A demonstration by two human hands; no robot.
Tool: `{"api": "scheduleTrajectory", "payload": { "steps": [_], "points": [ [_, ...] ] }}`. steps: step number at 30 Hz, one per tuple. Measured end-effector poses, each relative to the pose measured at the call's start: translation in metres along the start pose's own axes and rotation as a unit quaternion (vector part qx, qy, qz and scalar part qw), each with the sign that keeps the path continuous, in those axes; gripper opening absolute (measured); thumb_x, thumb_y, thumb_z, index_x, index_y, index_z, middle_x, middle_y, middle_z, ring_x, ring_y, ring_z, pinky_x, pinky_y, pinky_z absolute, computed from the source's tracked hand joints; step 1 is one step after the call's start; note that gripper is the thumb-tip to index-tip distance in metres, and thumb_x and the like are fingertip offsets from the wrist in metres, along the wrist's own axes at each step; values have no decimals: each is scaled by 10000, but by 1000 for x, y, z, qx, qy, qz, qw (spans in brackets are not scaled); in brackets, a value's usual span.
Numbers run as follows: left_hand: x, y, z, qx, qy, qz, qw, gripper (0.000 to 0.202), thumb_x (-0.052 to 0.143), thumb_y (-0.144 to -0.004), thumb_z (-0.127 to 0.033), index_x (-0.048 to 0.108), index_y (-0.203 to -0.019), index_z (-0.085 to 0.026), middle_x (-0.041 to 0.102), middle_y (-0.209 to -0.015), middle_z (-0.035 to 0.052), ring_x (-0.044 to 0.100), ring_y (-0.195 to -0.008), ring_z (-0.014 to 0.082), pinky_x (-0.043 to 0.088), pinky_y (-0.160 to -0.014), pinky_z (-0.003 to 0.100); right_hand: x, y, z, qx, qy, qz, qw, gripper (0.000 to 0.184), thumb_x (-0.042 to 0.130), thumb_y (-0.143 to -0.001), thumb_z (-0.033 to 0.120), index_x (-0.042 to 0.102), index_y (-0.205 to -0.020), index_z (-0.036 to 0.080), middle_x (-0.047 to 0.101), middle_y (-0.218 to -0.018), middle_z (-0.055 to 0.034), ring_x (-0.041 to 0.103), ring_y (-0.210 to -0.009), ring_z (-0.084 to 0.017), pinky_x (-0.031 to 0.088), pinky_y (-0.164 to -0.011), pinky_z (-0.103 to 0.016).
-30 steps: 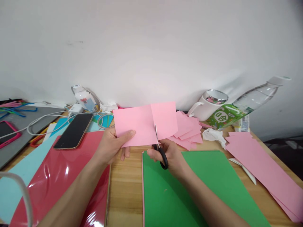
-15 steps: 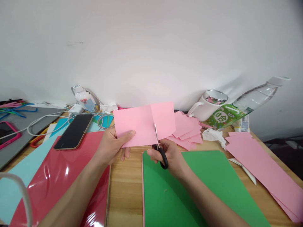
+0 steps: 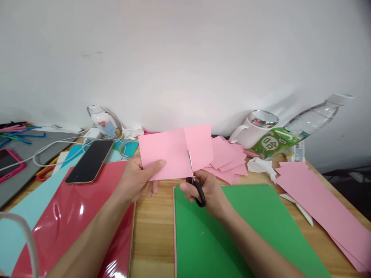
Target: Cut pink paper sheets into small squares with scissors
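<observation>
My left hand [image 3: 138, 178] pinches the lower left corner of a pink paper sheet [image 3: 168, 152] and holds it upright above the wooden table [image 3: 153, 224]. In my right hand [image 3: 207, 189] are black-handled scissors [image 3: 194, 181]. Their blades point up into the bottom edge of the sheet, along a vertical crease near its middle. The part of the sheet right of the blades hangs free. A pile of cut pink squares [image 3: 228, 160] lies just behind my right hand.
A green sheet [image 3: 246, 231] lies under my right forearm, a glossy red sheet [image 3: 72, 227] and a light blue one [image 3: 26, 208] under my left. A phone [image 3: 90, 160], cables, a white mug [image 3: 255, 127], a water bottle [image 3: 310, 119], crumpled tissue [image 3: 262, 165] and long pink strips [image 3: 321, 204] line the back and right.
The scissor blades have crept slightly further up into the pink sheet. Both hands stay almost where they were.
</observation>
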State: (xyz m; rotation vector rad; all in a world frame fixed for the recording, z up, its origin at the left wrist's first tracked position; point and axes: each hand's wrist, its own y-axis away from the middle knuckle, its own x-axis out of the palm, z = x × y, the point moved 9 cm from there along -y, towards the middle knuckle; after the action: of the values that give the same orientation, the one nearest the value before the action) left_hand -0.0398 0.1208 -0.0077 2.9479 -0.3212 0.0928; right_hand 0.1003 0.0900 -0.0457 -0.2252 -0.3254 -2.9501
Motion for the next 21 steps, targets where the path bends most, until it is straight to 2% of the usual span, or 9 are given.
{"api": "scheduleTrajectory", "payload": {
  "steps": [8, 13, 17, 19, 21],
  "points": [
    [0, -1, 2, 10, 8, 16, 1000, 170, 642, -744, -290, 577, -667, -153, 541, -303, -39, 401, -190, 67, 273, -202, 127, 1, 0, -2, 5, 2, 9, 1000, 383, 761, -548, 418, 513, -680, 158, 540, -463, 45, 453, -359, -70, 296, -365, -182],
    [8, 1, -1, 11, 0, 36, 999, 158, 634, -753, -289, 590, -706, -145, 547, -311, -37, 408, -193, 69, 265, -199, 125, 1, -1, 2, -22, -34, 21, 999, 390, 803, -514, 342, 539, -724, 148, 588, -568, 20, 505, -495, -93, 368, -472, -203],
    [14, 3, -4, 10, 14, 54, 998, 152, 641, -746, -276, 581, -701, -145, 543, -319, -41, 418, -204, 73, 267, -201, 131, 1, -2, 5, -30, -50, 18, 998, 410, 802, -519, 348, 589, -795, 132, 626, -671, -16, 499, -568, -104, 379, -524, -216],
    [13, 3, -3, 12, 14, 55, 998, 166, 634, -751, -289, 584, -688, -144, 533, -317, -45, 405, -202, 71, 257, -201, 138, 1, -2, 5, -25, -48, 12, 998, 412, 808, -500, 358, 594, -769, 131, 618, -645, -13, 483, -549, -104, 375, -513, -220],
    [10, 2, -1, 9, -2, 52, 999, 179, 636, -749, -297, 601, -679, -136, 550, -344, -37, 439, -235, 76, 310, -233, 150, 0, -2, 4, -20, -40, 7, 999, 408, 816, -477, 364, 584, -721, 133, 588, -580, 5, 459, -510, -96, 366, -490, -221]
  ]
}}
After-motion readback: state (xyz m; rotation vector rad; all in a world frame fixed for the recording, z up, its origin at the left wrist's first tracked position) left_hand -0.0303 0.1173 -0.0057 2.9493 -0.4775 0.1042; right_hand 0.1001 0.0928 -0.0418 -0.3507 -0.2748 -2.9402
